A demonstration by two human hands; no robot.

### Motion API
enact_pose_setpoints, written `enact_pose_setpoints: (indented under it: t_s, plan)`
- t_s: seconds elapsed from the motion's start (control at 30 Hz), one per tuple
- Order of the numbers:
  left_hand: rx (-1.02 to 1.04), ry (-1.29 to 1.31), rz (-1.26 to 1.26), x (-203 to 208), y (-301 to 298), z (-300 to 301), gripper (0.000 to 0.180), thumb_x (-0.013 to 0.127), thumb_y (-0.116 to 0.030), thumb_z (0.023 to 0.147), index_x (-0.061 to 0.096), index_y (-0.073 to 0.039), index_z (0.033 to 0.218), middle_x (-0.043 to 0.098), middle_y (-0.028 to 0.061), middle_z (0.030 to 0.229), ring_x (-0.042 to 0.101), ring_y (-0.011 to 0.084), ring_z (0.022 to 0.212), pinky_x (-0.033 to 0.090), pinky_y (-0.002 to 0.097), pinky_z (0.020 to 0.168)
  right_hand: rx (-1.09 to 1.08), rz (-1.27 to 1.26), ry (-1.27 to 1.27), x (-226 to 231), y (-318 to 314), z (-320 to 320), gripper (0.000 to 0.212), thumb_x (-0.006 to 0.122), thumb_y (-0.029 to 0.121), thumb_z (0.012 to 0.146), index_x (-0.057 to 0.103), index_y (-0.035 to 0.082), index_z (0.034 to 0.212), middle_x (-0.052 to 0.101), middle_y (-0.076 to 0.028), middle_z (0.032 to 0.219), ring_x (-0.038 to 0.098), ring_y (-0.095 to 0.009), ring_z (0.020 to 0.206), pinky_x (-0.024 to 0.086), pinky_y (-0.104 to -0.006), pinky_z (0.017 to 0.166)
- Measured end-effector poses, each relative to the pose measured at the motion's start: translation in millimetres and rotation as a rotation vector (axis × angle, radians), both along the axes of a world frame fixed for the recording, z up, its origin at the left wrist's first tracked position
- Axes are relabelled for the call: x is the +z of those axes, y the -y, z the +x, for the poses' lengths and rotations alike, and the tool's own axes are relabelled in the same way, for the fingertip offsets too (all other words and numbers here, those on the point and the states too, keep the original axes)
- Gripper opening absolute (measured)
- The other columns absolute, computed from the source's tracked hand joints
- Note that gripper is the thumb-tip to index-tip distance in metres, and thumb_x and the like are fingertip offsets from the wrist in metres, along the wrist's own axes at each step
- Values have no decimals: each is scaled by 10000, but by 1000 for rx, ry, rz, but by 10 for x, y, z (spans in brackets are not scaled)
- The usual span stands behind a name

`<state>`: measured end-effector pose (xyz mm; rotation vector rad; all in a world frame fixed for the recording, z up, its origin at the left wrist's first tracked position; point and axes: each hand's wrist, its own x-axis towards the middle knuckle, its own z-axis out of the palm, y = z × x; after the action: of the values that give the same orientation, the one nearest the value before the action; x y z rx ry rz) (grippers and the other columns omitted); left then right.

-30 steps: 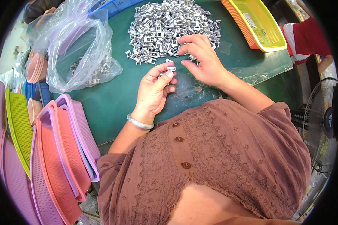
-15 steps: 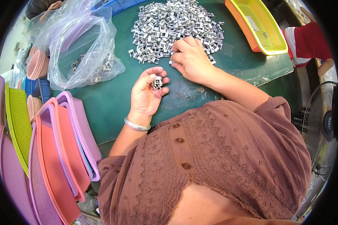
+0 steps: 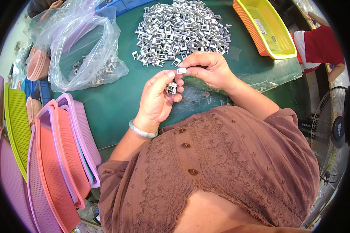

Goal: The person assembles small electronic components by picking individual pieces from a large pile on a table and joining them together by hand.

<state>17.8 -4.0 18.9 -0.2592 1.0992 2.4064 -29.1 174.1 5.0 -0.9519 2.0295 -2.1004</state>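
Note:
A large heap of small silver metal parts [image 3: 182, 29], shaped like little open frames, lies on the green table [image 3: 116, 116]. My left hand [image 3: 156, 91], with a pale bangle at the wrist, is curled around several of these metal parts [image 3: 171, 88]. Just to its right, my right hand [image 3: 210, 70] pinches a single small metal frame [image 3: 181, 70] between thumb and forefinger. That piece is close to my left thumb tip; whether they touch I cannot tell. Both hands are at the near edge of the heap.
An open clear plastic bag [image 3: 85, 58] with more metal parts lies at left. A yellow-orange basket [image 3: 266, 29] with a few pieces stands far right. Stacked plastic baskets [image 3: 62, 155] fill the near left. A fan [image 3: 332, 128] and a person in red [image 3: 322, 44] are at right.
My right hand has come back from the heap's near edge toward my left hand, with one metal frame pinched in it. My left hand has shifted slightly right, still holding its parts.

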Motion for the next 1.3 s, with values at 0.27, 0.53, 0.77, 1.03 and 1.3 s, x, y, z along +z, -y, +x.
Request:
enact_pose_setpoints:
  t_s: [0.27, 0.53, 0.77, 1.03, 1.3]
  plan:
    - [5, -3, -17, 11, -28, -10, 203, 493, -214, 863, 560, -23, 874, 553, 56, 754, 517, 140, 645, 397, 220, 486, 0, -28, 31, -26, -18, 19, 144, 614, -14, 757, 633, -5, 900, 636, -70, 837, 597, -121, 793, 476, -241, 713]
    - [-7, -13, -135, -15, -92, -22, 89, 563, -119, 830, 572, -36, 863, 556, 28, 738, 507, 101, 628, 393, 194, 480, -72, 160, -287, 34, -64, -3, 212, 588, -45, 752, 626, 33, 946, 630, -69, 864, 599, -138, 823, 474, -243, 732]
    - [23, -67, -190, -82, -100, -26, 125, 566, -60, 817, 577, -29, 937, 558, 25, 743, 503, 93, 634, 397, 189, 492, -219, 129, -135, -35, -70, 5, 280, 570, -57, 751, 588, 37, 1014, 619, -79, 886, 608, -156, 816, 487, -258, 724]
    - [28, 10, -59, -139, -26, -54, 258, 471, -38, 784, 529, -20, 1035, 560, 73, 846, 532, 151, 686, 430, 243, 528, -434, 682, -620, -46, -109, -116, 111, 620, 96, 686, 628, 83, 797, 554, -26, 878, 492, -223, 877, 356, -354, 795]
    - [43, 41, 156, -185, 80, -60, 268, 461, -91, 770, 513, -22, 1023, 575, 117, 937, 569, 193, 745, 480, 283, 565, -445, 951, -664, -55, 160, -141, 147, 660, 195, 634, 635, 82, 724, 505, -33, 947, 431, -234, 944, 308, -383, 839]
